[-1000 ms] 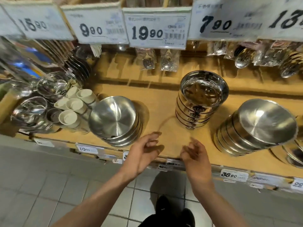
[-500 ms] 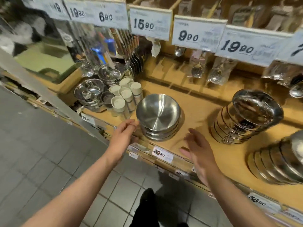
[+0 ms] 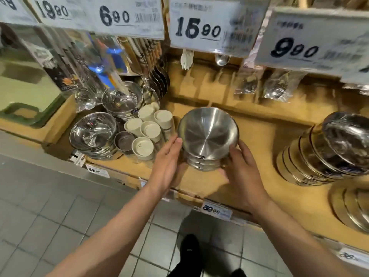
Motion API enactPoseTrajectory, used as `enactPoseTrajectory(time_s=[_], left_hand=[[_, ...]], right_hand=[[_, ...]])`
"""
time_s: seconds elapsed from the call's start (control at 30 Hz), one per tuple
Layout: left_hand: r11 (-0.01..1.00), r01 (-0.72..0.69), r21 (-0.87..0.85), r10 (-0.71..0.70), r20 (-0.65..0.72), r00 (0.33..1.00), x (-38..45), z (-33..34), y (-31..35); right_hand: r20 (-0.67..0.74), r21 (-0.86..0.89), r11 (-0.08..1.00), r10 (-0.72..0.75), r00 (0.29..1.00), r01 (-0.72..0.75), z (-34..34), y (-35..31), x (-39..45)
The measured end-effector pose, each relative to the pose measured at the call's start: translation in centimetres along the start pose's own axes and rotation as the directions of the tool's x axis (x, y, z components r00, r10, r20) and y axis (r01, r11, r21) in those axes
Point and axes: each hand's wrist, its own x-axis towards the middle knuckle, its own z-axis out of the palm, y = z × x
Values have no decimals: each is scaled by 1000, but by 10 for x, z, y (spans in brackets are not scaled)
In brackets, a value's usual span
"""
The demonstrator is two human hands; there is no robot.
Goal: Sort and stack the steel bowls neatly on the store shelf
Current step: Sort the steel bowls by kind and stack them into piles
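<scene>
The left hand [image 3: 167,166] lies with straight fingers against the left flank of the brushed steel bowl stack [image 3: 207,136], which stands near the front edge of the wooden shelf [image 3: 259,156], just beside the cream cups [image 3: 147,128]. The right hand [image 3: 242,172] curls round the right flank. Nested steel is probably rigid, moderately heavy and slippery; hold low on opposite sides, below the rims. Bowl count and right fingertips are hidden. The tilted stack of shiny bowls [image 3: 329,150] farther right is blurred and cut off.
</scene>
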Motion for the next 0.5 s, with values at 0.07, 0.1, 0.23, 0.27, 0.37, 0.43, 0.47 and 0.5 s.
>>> enactPoseTrajectory(time_s=[0.07, 0.1, 0.23, 0.27, 0.37, 0.43, 0.47, 0.5], left_hand=[[1000, -1, -28, 2, 23, 1000, 8, 0, 4], [999, 1, -35, 1, 32, 999, 11, 0, 5], [997, 17, -71, -15, 21, 1000, 18, 1, 6], [997, 13, -76, -12, 19, 1000, 19, 2, 5], [995, 11, -95, -10, 10, 1000, 18, 2, 4], [994, 7, -109, -7, 5, 1000, 15, 2, 5], [993, 5, -120, -5, 0, 1000, 14, 2, 6], [991, 6, -130, -7, -4, 1000, 13, 2, 6]], right_hand=[[9, 10, 1000, -2, 1000, 2, 5, -4, 7], [17, 17, 1000, -3, 1000, 3, 7, -5, 10], [20, 24, 1000, -5, 1000, 5, 11, -4, 18], [14, 22, 1000, -4, 1000, 4, 11, -3, 19], [23, 5, 1000, -4, 1000, 4, 12, -1, 19], [28, -8, 1000, -10, 1000, 10, 12, 1, 17], [29, -11, 1000, -11, 1000, 11, 13, 1, 15], [32, -19, 1000, -11, 999, 12, 14, 2, 14]])
